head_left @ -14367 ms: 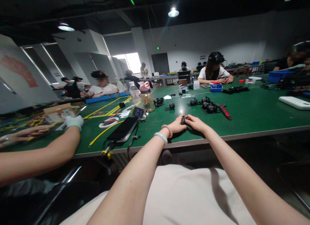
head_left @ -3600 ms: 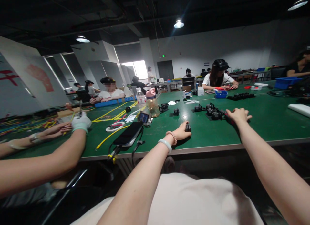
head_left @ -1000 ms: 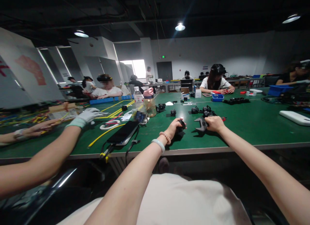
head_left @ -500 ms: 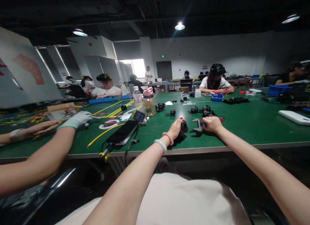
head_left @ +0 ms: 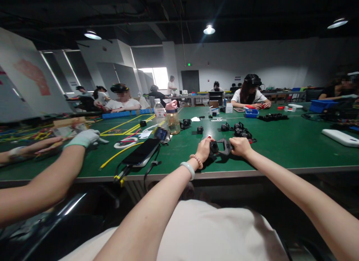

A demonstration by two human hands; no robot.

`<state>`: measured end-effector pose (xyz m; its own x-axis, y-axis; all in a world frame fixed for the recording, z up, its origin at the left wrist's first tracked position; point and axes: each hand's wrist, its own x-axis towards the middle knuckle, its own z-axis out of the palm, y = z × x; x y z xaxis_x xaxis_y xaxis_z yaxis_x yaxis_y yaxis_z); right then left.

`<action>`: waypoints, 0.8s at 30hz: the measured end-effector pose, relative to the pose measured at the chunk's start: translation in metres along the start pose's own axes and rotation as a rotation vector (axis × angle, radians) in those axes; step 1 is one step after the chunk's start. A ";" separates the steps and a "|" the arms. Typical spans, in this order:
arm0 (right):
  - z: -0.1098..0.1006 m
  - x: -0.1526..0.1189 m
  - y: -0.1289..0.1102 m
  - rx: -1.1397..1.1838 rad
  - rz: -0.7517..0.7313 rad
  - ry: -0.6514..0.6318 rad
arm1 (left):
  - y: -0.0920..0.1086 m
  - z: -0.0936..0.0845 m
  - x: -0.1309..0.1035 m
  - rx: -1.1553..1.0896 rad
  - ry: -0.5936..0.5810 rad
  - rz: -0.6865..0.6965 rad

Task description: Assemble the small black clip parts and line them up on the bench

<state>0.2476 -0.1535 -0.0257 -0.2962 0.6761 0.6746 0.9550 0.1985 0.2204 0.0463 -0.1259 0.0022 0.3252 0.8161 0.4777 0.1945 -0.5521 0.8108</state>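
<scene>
Closed around a small black cylindrical part is my left hand, with beads and a pale bangle on its wrist. My right hand grips an adjustable wrench, whose grey jaws point left and lie right beside the black part; whether they touch it I cannot tell. Fingers hide most of the wrench handle. Beyond my hands several similar black parts sit in a cluster on the green table. Another black part stands on its own.
Left of my arm lie a phone with cables, a yellow strip and a white ring. A drink jar and a bottle stand behind. A co-worker's gloved hand is at far left; a white case lies right.
My right hand has moved left, bringing the wrench jaws up beside the black part. My left hand has stayed nearly in place. The co-worker's gloved hand has shifted slightly left.
</scene>
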 end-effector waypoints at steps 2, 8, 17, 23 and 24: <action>-0.001 0.000 -0.001 0.009 0.002 -0.010 | 0.000 0.000 -0.001 0.002 0.007 0.015; -0.004 0.000 -0.003 0.027 -0.017 -0.035 | 0.008 -0.002 -0.005 0.079 -0.032 0.034; -0.004 0.001 -0.004 0.000 -0.045 -0.003 | 0.007 0.002 -0.008 0.065 -0.038 0.035; -0.003 0.001 -0.006 0.017 -0.021 -0.018 | 0.000 0.005 -0.008 0.098 0.010 0.025; -0.003 0.000 -0.006 0.023 -0.019 -0.024 | -0.001 0.005 -0.008 0.101 0.006 0.030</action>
<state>0.2419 -0.1568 -0.0244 -0.3145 0.6888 0.6532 0.9493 0.2275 0.2172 0.0485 -0.1327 -0.0037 0.3269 0.7998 0.5034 0.2770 -0.5904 0.7581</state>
